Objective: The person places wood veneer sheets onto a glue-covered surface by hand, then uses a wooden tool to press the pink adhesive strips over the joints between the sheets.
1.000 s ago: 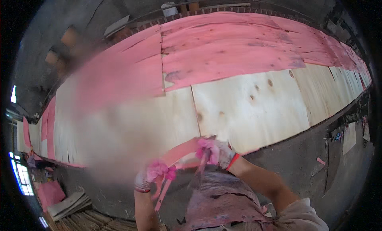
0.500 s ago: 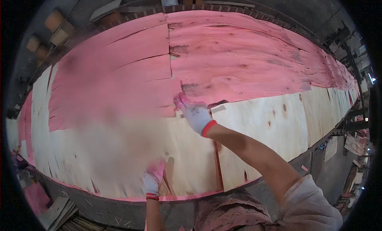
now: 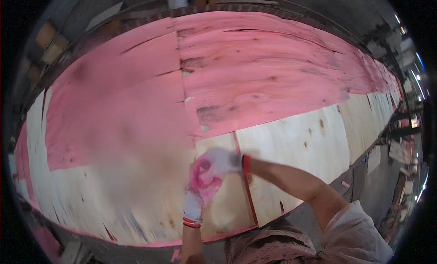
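Observation:
My left hand [image 3: 200, 193] and my right hand [image 3: 217, 163] meet over the pale wood veneer [image 3: 300, 145], near the front middle of the broad stack. Both wear white knit gloves with red cuffs, stained pink on the fingers. The right hand comes in from the right, its fingers curled against those of the left hand. Motion blur and overlapping fingers hide whatever lies between them. Beyond the hands, pink-coated veneer sheets [image 3: 264, 77] cover the far part of the surface, with a ragged seam, cracks and dark knots.
A narrow reddish gap [image 3: 249, 198] runs between two pale sheets, right of my hands. Wooden blocks [image 3: 48, 36] stand at the far left. A pink scrap [image 3: 175, 255] lies below the front edge. A smear blurs the left middle of the picture.
My right hand has drawn back from the pink sheet's edge to my left hand, which has risen slightly rightward. The dark strip and small grey piece beside the right hand no longer show there.

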